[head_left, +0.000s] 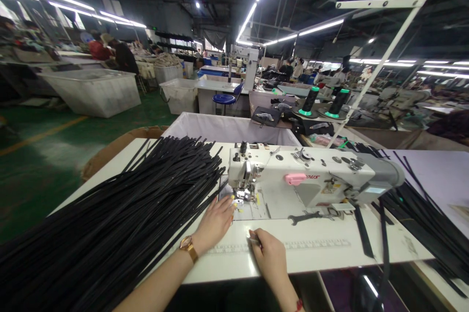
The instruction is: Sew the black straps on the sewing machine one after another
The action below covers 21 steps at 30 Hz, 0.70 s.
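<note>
My left hand (217,218) lies on the white table beside the needle area of the sewing machine (271,170), its fingers stretched out near the presser foot (244,194). Closer to the table's front edge, my right hand (269,253) is closed in a pinch over the printed ruler scale (315,243); what its fingers hold, if anything, is too small to make out. A large heap of long black strips (120,204) covers the table left of my left hand.
A wrench (306,217) lies before the machine. More black strips (428,209) are on the right. Two black thread cones (309,101) and a pale bin (227,128) stand behind. People sit at the far left.
</note>
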Each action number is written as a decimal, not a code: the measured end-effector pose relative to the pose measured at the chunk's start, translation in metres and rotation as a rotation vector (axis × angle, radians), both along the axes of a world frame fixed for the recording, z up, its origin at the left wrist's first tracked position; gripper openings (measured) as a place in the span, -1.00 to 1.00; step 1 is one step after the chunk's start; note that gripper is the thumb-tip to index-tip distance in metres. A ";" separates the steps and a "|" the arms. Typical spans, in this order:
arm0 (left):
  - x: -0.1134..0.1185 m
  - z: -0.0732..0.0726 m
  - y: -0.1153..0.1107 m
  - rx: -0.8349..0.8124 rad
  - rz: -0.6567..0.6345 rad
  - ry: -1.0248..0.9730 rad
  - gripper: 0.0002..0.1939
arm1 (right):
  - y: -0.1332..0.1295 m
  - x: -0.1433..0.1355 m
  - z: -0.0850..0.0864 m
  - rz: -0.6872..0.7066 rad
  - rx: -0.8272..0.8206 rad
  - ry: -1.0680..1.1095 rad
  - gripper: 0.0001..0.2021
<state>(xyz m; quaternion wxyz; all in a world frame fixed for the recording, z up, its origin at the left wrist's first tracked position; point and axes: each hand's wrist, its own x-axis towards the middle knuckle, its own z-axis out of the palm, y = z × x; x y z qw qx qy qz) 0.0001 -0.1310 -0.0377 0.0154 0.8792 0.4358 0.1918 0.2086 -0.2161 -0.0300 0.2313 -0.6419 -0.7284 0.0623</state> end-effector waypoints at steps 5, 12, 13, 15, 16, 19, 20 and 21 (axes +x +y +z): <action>0.000 0.002 0.001 -0.002 -0.013 0.003 -0.63 | -0.001 0.000 -0.002 0.010 0.021 0.002 -0.75; -0.001 0.004 0.003 -0.025 -0.009 0.014 -0.62 | 0.001 -0.001 -0.001 -0.011 0.002 -0.005 -0.80; -0.001 0.004 0.004 -0.026 -0.011 0.012 -0.62 | 0.001 -0.001 -0.001 -0.011 0.000 -0.003 -0.80; -0.001 0.002 0.005 -0.028 -0.017 0.011 -0.61 | 0.000 -0.001 0.000 -0.011 -0.006 0.002 -0.80; -0.001 0.001 0.006 -0.028 -0.019 0.012 -0.61 | 0.000 -0.001 0.000 -0.012 -0.011 0.004 -0.80; -0.001 -0.001 0.005 -0.025 -0.021 0.009 -0.60 | 0.000 -0.001 0.000 -0.015 -0.023 0.010 -0.81; -0.002 -0.001 0.005 -0.024 -0.024 0.001 -0.60 | 0.000 -0.002 0.000 -0.017 -0.022 0.011 -0.82; -0.003 -0.001 0.006 -0.024 -0.031 -0.012 -0.60 | 0.000 -0.002 0.000 -0.018 -0.021 0.012 -0.81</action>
